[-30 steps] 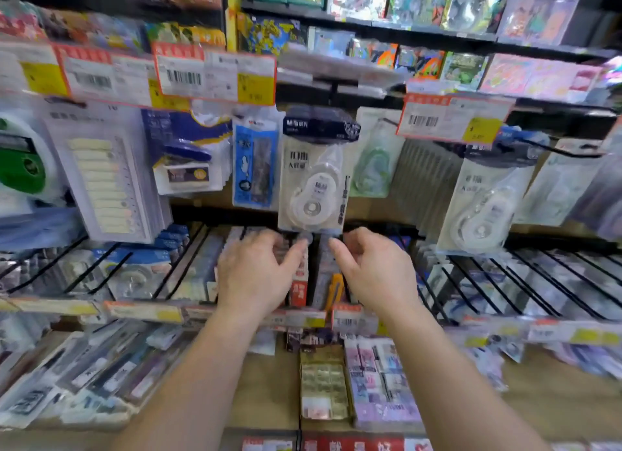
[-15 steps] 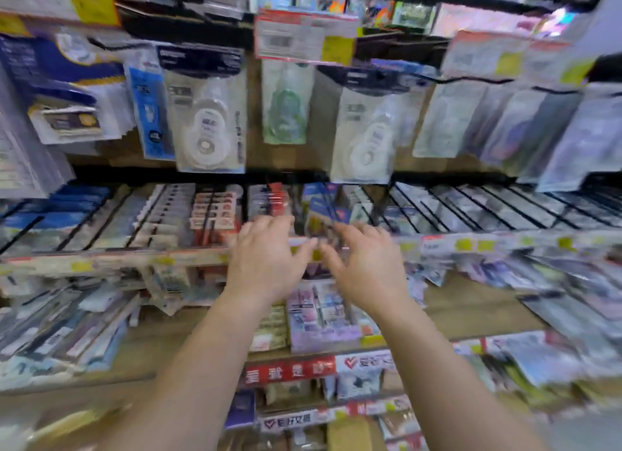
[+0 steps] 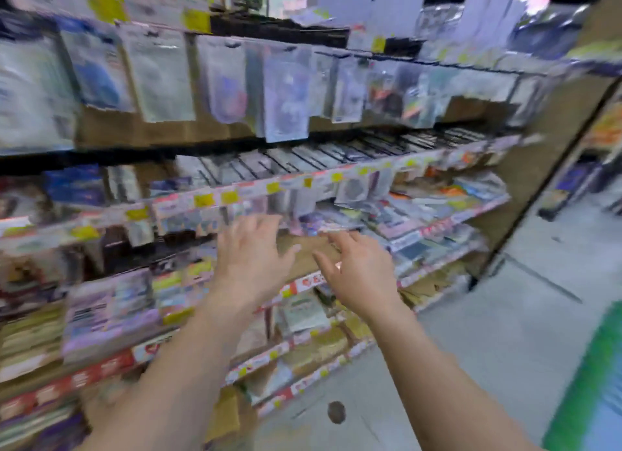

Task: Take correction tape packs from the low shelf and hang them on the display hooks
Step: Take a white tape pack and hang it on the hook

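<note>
Head view is badly smeared, yet both bare hands show clearly: the left hand (image 3: pixel 250 253) and the right hand (image 3: pixel 361 269) reach forward side by side, near each other but apart, fingers spread and loose, holding nothing. They sit in front of the middle shelf (image 3: pixel 336 252), whose bare brown board looks like cardboard or wood. The correction tape packs cannot be told apart in the blur; glossy, flat plastic blister packs (image 3: pixel 286 93) hang from hooks above, and stacked flat packets (image 3: pixel 111 309) lie lower down. Judged from this, the step is reaching for another pack; next comes going lower, picking 1 out and pinching its edge.
</note>
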### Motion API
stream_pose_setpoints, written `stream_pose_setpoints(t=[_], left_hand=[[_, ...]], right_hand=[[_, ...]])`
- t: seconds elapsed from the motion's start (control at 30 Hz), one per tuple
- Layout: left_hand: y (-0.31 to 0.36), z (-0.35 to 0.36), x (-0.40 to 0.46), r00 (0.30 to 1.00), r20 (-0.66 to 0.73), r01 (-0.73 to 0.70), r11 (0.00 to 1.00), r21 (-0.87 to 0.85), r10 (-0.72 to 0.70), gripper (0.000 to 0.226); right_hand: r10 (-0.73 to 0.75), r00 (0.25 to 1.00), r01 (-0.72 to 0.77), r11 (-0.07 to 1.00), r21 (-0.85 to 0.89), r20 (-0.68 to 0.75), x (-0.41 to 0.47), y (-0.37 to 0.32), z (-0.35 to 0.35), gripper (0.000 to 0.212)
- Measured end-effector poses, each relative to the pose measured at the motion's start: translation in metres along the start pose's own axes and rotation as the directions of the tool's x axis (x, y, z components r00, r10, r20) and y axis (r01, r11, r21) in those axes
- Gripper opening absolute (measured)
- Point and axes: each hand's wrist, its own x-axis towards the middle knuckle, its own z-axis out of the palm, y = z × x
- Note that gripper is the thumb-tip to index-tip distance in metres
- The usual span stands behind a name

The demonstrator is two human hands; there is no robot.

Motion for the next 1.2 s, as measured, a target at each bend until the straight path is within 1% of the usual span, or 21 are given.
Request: stream_pose_setpoints(t=[0.1, 0.2, 0.27, 0.37, 0.5, 0.6, 0.7, 0.8, 0.9, 1.0, 1.2], left_hand=[[0.041, 0.032, 0.007, 0.995, 0.076, -0.062, 0.998, -0.020, 0.064, 0.055], [0.069, 0.057, 0.017, 0.985, 0.144, -0.095, 0.995, -0.023, 0.097, 0.058], [0.080, 0.074, 0.026, 0.977, 0.181, -0.111, 0.993, -0.025, 0.114, 0.060], [0.089, 0.101, 0.041, 0.964, 0.246, -0.097, 0.994, -0.041, 0.105, 0.059], [0.091, 0.144, 0.074, 0.944, 0.316, -0.069, 0.993, -0.100, 0.098, 0.056], [0.091, 0.170, 0.108, 0.922, 0.372, -0.063, 0.989, -0.135, 0.110, 0.061], [0.090, 0.189, 0.147, 0.906, 0.406, -0.077, 0.989, -0.127, 0.122, 0.061], [0.086, 0.206, 0.184, 0.888, 0.439, -0.100, 0.989, -0.105, 0.136, 0.059], [0.081, 0.226, 0.211, 0.886, 0.444, -0.100, 0.990, -0.098, 0.134, 0.057], [0.076, 0.245, 0.227, 0.875, 0.473, -0.060, 0.992, -0.111, 0.106, 0.059], [0.068, 0.286, 0.244, 0.821, 0.570, 0.011, 0.997, -0.076, 0.035, 0.066]], right_hand=[[0.082, 0.996, -0.082, 0.997, 0.015, -0.027, -0.001, 0.046, -0.012, 0.047], [0.137, 0.990, -0.138, 0.990, -0.018, -0.030, -0.004, 0.082, -0.016, 0.044], [0.172, 0.985, -0.173, 0.984, -0.054, -0.008, -0.003, 0.102, -0.015, 0.047], [0.236, 0.970, -0.230, 0.969, -0.093, 0.060, 0.007, 0.130, -0.005, 0.047], [0.288, 0.949, -0.271, 0.953, -0.137, 0.130, 0.040, 0.157, 0.014, 0.050], [0.314, 0.931, -0.282, 0.942, -0.179, 0.184, 0.073, 0.172, 0.031, 0.052], [0.319, 0.914, -0.273, 0.940, -0.203, 0.250, 0.109, 0.183, 0.051, 0.051], [0.338, 0.904, -0.293, 0.935, -0.198, 0.260, 0.143, 0.191, 0.073, 0.052], [0.366, 0.882, -0.313, 0.926, -0.211, 0.297, 0.167, 0.203, 0.094, 0.053], [0.385, 0.865, -0.333, 0.920, -0.205, 0.323, 0.183, 0.218, 0.112, 0.052], [0.421, 0.822, -0.341, 0.904, -0.259, 0.385, 0.203, 0.245, 0.141, 0.051]])
